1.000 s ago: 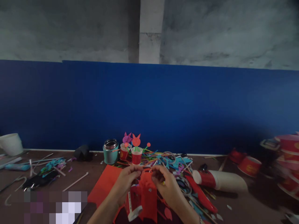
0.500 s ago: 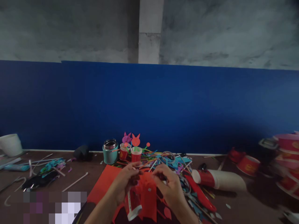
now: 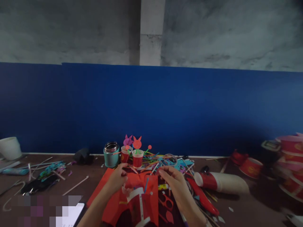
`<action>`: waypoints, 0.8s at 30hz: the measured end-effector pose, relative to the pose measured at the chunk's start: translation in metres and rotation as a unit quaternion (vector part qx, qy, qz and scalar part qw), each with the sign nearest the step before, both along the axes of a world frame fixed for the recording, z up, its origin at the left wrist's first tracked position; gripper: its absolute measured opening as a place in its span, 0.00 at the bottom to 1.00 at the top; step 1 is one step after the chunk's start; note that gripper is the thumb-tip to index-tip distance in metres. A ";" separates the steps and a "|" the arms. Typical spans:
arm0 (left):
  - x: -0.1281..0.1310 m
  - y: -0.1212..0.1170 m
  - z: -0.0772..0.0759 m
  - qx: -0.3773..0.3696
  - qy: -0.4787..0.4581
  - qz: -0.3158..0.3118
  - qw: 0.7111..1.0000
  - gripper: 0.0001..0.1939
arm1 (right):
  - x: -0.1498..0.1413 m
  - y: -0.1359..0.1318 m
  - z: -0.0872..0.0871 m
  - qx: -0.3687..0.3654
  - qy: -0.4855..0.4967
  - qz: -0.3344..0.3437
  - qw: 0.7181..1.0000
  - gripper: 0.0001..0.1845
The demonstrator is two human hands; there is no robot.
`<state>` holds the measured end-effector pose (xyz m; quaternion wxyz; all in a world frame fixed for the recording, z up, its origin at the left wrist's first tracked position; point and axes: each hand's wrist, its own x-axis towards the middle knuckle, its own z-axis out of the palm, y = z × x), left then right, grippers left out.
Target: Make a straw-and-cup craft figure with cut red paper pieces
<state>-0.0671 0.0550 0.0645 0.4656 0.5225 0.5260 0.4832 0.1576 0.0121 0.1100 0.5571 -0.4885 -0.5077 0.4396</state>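
A red-and-white paper cup (image 3: pixel 136 206) lies tilted in front of me, near the bottom edge, with a short blue strip (image 3: pixel 146 184) by its rim. Beyond the rim, my left hand (image 3: pixel 117 178) curls its fingers above red paper (image 3: pixel 104 186); whatever is in them is too small or blurred to name. To the right, my right hand (image 3: pixel 172 178) brings thumb and forefinger together, and what they pinch is unclear. Beneath it are a yellow tube (image 3: pixel 163 187) and a red cutout with holes (image 3: pixel 167 202).
Two decorated cups, one with a red animal head (image 3: pixel 137 143), stand behind beside a teal jar (image 3: pixel 111 155). Coloured strips and a tape roll (image 3: pixel 170 159) are heaped there. Rightward lie red scissors or a similar tool (image 3: pixel 205 200) and stacked cups (image 3: pixel 222 183). A phone (image 3: pixel 74 216) is at left.
My hands have moved apart, the left one leftward. The cup, earlier under my left hand, now sits lower and more in view, with the blue strip showing.
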 end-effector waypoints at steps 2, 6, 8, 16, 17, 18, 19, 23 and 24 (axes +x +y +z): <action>0.015 -0.005 0.010 0.007 -0.017 -0.034 0.999 0.24 | 0.003 0.002 0.000 0.012 -0.007 -0.007 1.000 0.11; 0.045 -0.022 0.023 0.036 -0.068 -0.092 0.993 0.23 | 0.008 0.007 -0.003 0.043 -0.042 -0.019 0.998 0.11; 0.057 -0.030 0.024 0.055 -0.069 -0.102 0.991 0.24 | 0.010 0.008 -0.005 0.047 -0.063 -0.002 0.997 0.10; 0.071 -0.038 0.012 0.038 -0.086 -0.111 0.989 0.26 | 0.006 0.006 -0.007 0.039 -0.097 0.096 0.990 0.09; 0.071 -0.037 0.012 0.036 -0.092 -0.113 0.989 0.25 | 0.006 0.005 -0.007 0.037 -0.096 0.101 0.989 0.09; 0.072 -0.037 0.011 0.036 -0.097 -0.115 0.988 0.26 | 0.005 0.005 -0.007 0.036 -0.096 0.103 0.989 0.09; 0.072 -0.037 0.011 0.038 -0.099 -0.117 0.988 0.26 | 0.005 0.005 -0.007 0.036 -0.098 0.103 0.989 0.09; 0.073 -0.040 0.013 0.043 -0.100 -0.118 0.987 0.25 | 0.002 0.002 -0.004 0.048 -0.123 0.099 0.986 0.08; 0.073 -0.040 0.013 0.044 -0.102 -0.119 0.987 0.25 | 0.002 0.001 -0.002 0.051 -0.130 0.099 0.985 0.08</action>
